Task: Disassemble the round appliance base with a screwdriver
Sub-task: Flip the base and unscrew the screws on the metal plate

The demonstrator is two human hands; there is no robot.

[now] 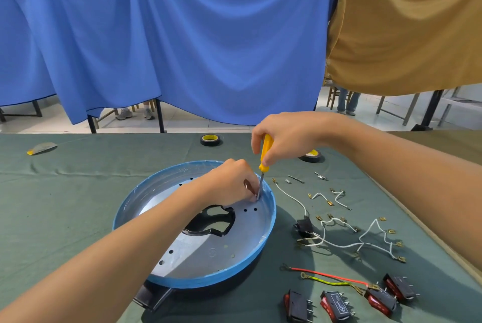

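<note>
The round base [271,221] sits on the green worktop [65,205] before me. My right hand [289,137] grips the yellow screwdriver [266,153] upright, tip inside the far-right rim. My left hand [232,184] curls at the tip; whether it pinches the shaft I can't tell.
</note>
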